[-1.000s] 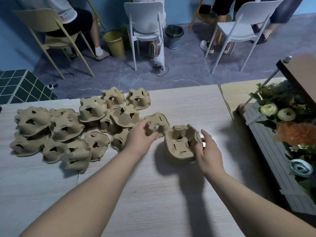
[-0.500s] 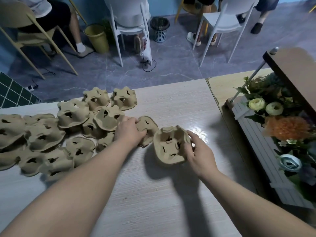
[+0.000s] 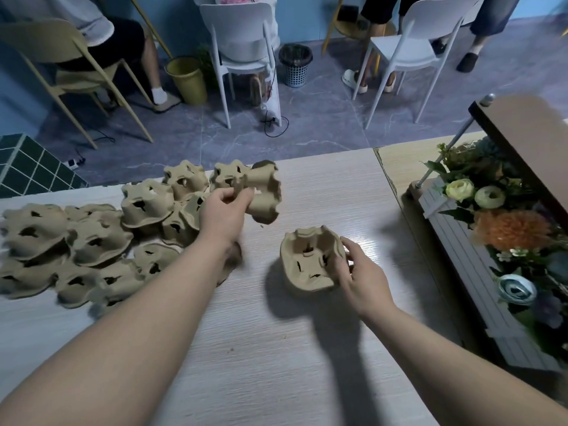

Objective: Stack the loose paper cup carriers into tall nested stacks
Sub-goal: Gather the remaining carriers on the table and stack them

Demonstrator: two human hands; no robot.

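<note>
Several loose brown pulp cup carriers (image 3: 92,238) lie upside down in a heap on the left half of the pale wooden table (image 3: 276,348). My left hand (image 3: 224,210) grips one carrier (image 3: 264,192) by its edge and holds it tilted in the air above the heap's right end. A second carrier (image 3: 307,259) sits open side up on the table to the right. My right hand (image 3: 356,272) holds that carrier's right rim, thumb inside and fingers along the outer wall.
A grey planter box with artificial flowers (image 3: 507,229) runs along the table's right edge under a brown shelf (image 3: 528,133). Beyond the far edge stand white chairs (image 3: 242,41), a yellow bin (image 3: 187,78) and seated people.
My left hand has gripped a carrier at the heap's right end and lifted it off the table, tilting it. My right hand stays on the upright carrier.
</note>
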